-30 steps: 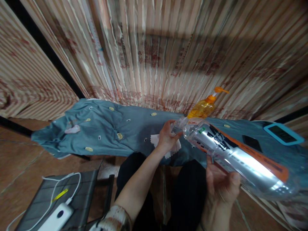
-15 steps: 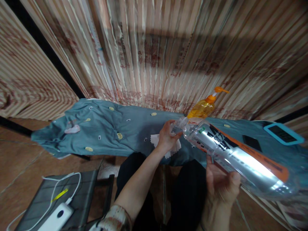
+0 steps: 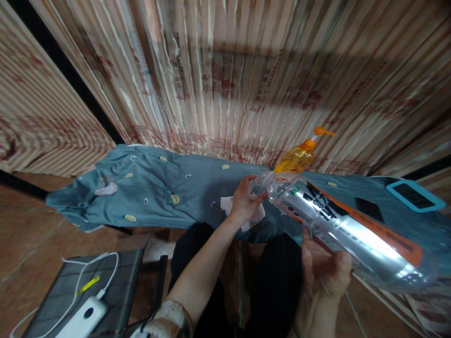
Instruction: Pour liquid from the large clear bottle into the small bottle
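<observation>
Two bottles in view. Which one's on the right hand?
The large clear bottle with the silver and orange label, tilted over the right hand. The other, a yellow pump bottle with an orange top, is in neither hand.

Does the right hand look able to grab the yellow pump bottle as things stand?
Probably not: the right hand seems taken up supporting the large silver-labelled bottle, which also lies between it and the yellow pump bottle in this view.
</observation>
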Demonstrator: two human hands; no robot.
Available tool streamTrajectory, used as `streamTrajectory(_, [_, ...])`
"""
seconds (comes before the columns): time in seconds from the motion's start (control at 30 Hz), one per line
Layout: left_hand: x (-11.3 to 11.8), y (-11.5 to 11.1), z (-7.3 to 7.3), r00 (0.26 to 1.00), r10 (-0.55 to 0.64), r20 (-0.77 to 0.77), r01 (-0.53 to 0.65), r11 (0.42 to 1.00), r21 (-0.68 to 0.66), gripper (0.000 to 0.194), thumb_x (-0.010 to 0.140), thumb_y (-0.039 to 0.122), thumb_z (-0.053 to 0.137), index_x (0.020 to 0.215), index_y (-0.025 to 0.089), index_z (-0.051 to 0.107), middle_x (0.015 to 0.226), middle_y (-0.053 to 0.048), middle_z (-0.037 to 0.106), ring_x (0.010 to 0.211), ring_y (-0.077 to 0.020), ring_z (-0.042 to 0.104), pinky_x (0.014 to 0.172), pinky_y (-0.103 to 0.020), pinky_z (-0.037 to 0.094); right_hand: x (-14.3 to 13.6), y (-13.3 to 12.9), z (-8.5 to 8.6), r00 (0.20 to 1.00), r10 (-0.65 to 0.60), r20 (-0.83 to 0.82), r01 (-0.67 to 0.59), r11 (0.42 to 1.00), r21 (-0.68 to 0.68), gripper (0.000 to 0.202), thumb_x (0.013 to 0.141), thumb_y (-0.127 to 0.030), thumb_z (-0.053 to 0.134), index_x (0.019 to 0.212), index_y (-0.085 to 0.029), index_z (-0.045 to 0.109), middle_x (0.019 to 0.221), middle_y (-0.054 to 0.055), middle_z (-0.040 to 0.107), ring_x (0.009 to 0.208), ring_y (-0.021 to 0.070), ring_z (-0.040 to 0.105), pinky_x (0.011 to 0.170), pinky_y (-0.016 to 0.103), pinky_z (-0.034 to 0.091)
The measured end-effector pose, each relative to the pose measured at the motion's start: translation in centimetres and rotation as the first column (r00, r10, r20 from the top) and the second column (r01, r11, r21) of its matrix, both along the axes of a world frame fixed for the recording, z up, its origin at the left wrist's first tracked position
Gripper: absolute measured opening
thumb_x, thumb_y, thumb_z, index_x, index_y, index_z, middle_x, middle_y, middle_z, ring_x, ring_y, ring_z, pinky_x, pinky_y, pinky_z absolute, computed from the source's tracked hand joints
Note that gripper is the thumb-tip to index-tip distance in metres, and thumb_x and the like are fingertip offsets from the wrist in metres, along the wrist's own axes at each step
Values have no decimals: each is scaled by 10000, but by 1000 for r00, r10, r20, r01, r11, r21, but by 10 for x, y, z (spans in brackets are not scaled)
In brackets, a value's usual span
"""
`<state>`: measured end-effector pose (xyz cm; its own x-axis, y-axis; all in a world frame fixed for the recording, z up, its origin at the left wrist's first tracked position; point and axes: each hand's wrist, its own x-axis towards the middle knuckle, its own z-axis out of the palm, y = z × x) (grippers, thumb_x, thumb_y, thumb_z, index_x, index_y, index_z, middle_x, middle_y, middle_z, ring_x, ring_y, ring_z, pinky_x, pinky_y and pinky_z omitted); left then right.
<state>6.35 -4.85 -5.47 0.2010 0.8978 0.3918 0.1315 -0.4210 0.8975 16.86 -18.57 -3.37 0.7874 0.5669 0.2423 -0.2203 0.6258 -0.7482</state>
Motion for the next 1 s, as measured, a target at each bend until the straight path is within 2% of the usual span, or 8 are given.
streamTrajectory(0.4, [-1, 1, -2, 1000, 8, -28, -7, 1000, 29, 421, 702, 199, 685, 1080, 187, 501, 1077, -73, 620, 1054, -237, 585, 925, -387, 454, 1, 0, -2, 999, 2, -44, -2, 1000, -11, 700, 508, -405, 797, 1158, -275, 572, 1260, -11, 557, 1229, 239, 475, 1100, 518, 296])
streamTrajectory(0.63, [-1, 1, -3, 999, 17, -27, -15, 997, 72, 465, 697, 198, 694, 1111, 185, 484, 1111, -79, 610, 1077, -224, 573, 947, -380, 443, 3, 0, -4, 999, 5, -53, -5, 1000, -6, 716, 505, -416, 802, 1165, -257, 575, 1300, 3, 532, 1240, 238, 464, 1083, 491, 335])
streamTrajectory(0.8, [-2, 1, -3, 1000, 13, -22, -12, 997, 83, 472, 697, 216, 702, 1116, 188, 485, 1120, -78, 607, 1091, -226, 566, 959, -390, 436, 1, 1, -2, 999, 15, -28, -14, 1000, 5, 655, 544, -407, 777, 1152, -265, 578, 1314, 0, 526, 1271, 245, 434, 1077, 510, 334])
streamTrajectory(1.0, [-1, 2, -4, 999, 31, -25, -29, 997, 69, 539, 667, 217, 723, 1147, 188, 479, 1147, -84, 586, 1110, -241, 551, 978, -422, 427, 1, 2, -2, 999, 44, 11, -44, 999, 26, 643, 612, -389, 734, 1211, -272, 533, 1306, 32, 529, 1240, 249, 466, 1049, 530, 360])
